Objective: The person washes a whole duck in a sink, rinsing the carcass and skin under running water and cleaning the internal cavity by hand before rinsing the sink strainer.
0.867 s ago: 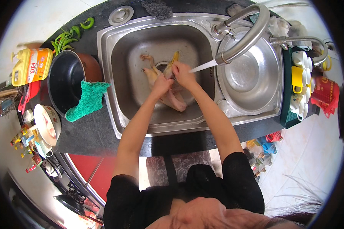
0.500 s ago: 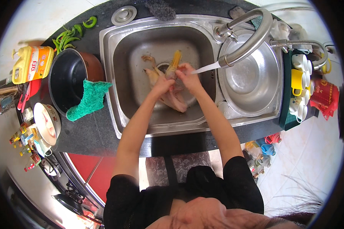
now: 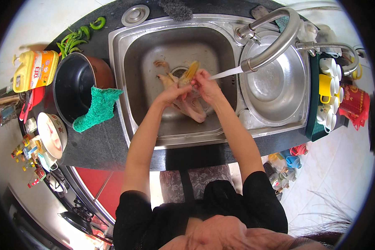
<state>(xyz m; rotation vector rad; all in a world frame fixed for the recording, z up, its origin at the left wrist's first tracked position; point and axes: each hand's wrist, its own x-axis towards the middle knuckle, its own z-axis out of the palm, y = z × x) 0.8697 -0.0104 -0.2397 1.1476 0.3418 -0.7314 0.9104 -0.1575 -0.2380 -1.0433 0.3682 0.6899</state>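
Note:
A pale plucked bird (image 3: 195, 111) lies in the left basin, across the drain. A flat yellow part (image 3: 190, 71) of it sticks up past my fingers; whether that is a bill or a foot, I cannot tell. My left hand (image 3: 173, 92) is closed on the bird's middle, thumb toward the yellow part. Right beside it, my right hand (image 3: 206, 86) pinches the bird close to the base of that part. Water from the faucet (image 3: 248, 66) runs leftward onto the fingers of my right hand. Both hands partly cover the bird.
A large metal bowl (image 3: 270, 89) fills the right basin. Left of the sink (image 3: 117, 79) stand a dark pot (image 3: 71, 98) with a green cloth (image 3: 98, 110), a yellow jug (image 3: 33, 71), green peppers (image 3: 73, 41) and a bowl (image 3: 54, 135). Cups (image 3: 327, 89) fill a rack at right.
My fingers have shifted on the bird, and the yellow part now looks shorter and wider, tipped more to the right. My left hand has moved slightly left. Water keeps running.

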